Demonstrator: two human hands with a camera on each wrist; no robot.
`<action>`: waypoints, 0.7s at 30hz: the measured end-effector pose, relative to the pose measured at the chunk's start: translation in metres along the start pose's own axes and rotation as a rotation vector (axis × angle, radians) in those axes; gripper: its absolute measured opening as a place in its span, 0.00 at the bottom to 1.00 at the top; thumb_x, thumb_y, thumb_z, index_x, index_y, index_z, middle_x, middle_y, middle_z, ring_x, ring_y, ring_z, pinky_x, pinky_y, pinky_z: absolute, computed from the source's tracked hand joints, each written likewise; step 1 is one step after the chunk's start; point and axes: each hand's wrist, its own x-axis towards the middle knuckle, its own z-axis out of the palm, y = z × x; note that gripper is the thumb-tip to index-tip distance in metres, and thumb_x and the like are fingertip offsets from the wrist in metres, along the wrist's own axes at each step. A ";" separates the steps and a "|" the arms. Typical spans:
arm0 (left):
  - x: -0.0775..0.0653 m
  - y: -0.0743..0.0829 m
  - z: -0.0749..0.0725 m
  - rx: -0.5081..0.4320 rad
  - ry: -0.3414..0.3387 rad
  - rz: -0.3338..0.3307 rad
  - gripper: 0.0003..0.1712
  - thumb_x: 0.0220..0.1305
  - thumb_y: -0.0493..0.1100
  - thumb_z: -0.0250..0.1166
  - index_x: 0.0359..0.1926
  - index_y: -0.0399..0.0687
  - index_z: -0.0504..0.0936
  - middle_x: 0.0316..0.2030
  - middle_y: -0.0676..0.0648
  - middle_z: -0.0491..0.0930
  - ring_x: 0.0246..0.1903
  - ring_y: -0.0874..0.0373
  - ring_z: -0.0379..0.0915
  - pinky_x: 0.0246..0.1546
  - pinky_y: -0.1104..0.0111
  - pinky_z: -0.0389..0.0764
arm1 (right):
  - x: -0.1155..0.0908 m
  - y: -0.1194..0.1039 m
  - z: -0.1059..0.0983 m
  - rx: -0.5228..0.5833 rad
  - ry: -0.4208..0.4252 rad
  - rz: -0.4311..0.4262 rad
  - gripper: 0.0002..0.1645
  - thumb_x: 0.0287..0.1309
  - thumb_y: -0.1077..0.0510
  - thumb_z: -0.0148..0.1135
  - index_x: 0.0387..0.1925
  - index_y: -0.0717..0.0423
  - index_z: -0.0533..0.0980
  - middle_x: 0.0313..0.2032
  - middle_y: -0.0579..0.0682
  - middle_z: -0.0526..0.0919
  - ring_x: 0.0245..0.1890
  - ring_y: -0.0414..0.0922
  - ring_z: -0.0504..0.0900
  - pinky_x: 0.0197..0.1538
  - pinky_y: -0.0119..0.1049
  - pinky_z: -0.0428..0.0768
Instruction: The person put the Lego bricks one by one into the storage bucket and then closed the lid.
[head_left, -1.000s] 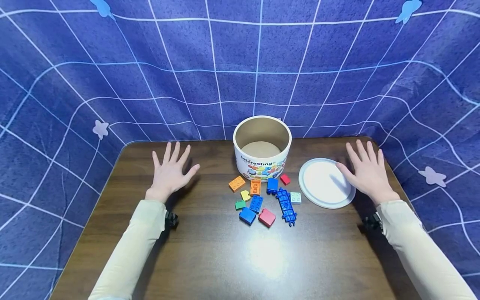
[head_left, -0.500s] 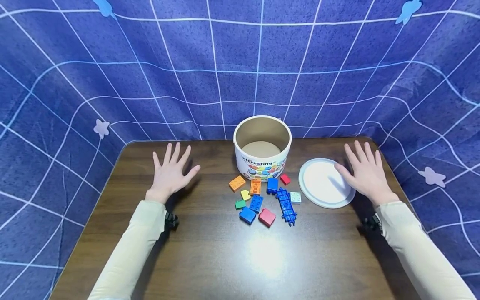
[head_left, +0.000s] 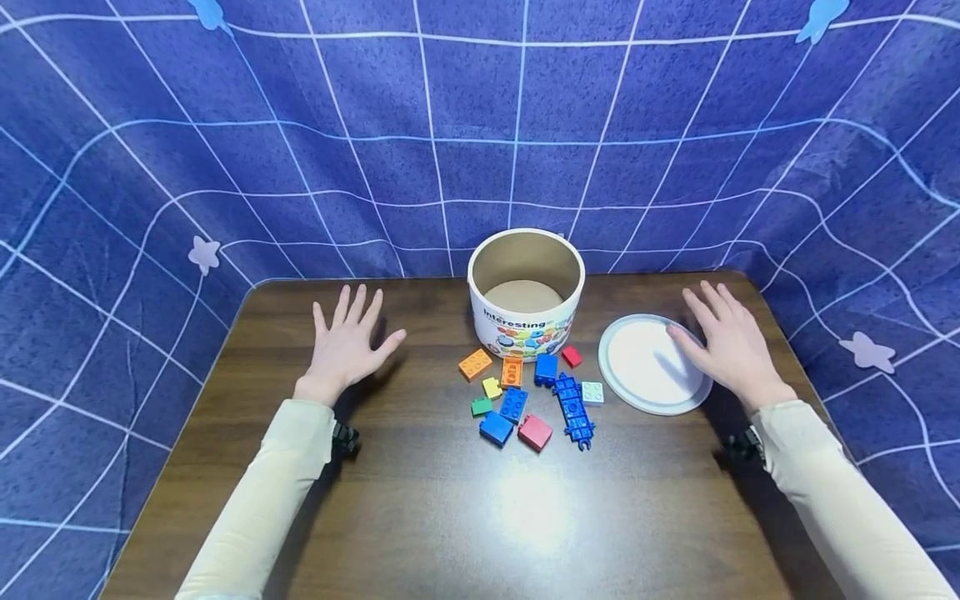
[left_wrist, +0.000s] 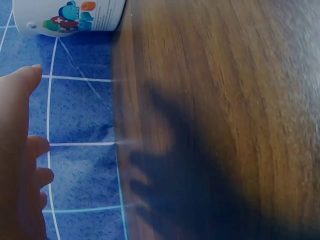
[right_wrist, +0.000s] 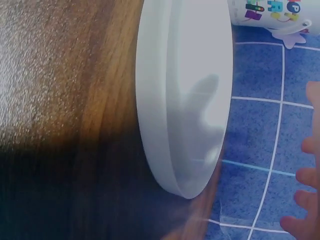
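Note:
My left hand (head_left: 345, 354) is held over the left part of the table, fingers spread and holding nothing; its shadow falls on the wood in the left wrist view. My right hand (head_left: 731, 346) is beside the round white lid (head_left: 645, 367), its thumb overlapping the lid's right edge in the head view. Its fingers are extended and grip nothing. Between the hands stands an open white bucket (head_left: 517, 333) with printed pictures. Loose toy bricks lie in front of it, among them an orange brick (head_left: 475, 364), a red brick (head_left: 535, 432) and a long blue chassis piece (head_left: 574, 411).
The brown wooden table (head_left: 420, 517) reflects a bright light near its front middle. A blue curtain (head_left: 480, 100) with white grid lines hangs behind and along both sides. Smaller green (head_left: 482, 406) and yellow bricks (head_left: 492, 387) sit among the others.
My right hand has shifted slightly left, and its fingers have drawn closer together. The left hand appears a little further right. The bricks, bucket and lid stay in place.

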 end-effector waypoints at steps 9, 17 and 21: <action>0.005 0.011 0.001 -0.109 0.087 0.026 0.51 0.70 0.76 0.52 0.82 0.52 0.59 0.78 0.37 0.58 0.78 0.37 0.48 0.73 0.29 0.38 | -0.001 -0.017 -0.006 0.098 0.083 -0.091 0.26 0.66 0.53 0.66 0.61 0.61 0.78 0.58 0.63 0.81 0.58 0.63 0.76 0.59 0.61 0.73; 0.014 0.032 0.002 -0.315 0.202 0.066 0.39 0.74 0.67 0.57 0.76 0.51 0.71 0.71 0.40 0.73 0.69 0.37 0.67 0.66 0.33 0.62 | -0.002 -0.034 -0.007 0.115 0.091 -0.197 0.22 0.61 0.58 0.70 0.56 0.60 0.82 0.49 0.59 0.85 0.51 0.59 0.80 0.54 0.57 0.77; 0.021 0.046 0.001 -0.398 0.213 0.077 0.37 0.75 0.65 0.56 0.75 0.49 0.72 0.70 0.40 0.74 0.68 0.36 0.68 0.65 0.34 0.66 | -0.002 -0.045 -0.004 0.103 0.079 -0.233 0.22 0.59 0.58 0.72 0.54 0.60 0.82 0.47 0.58 0.86 0.49 0.59 0.82 0.52 0.58 0.79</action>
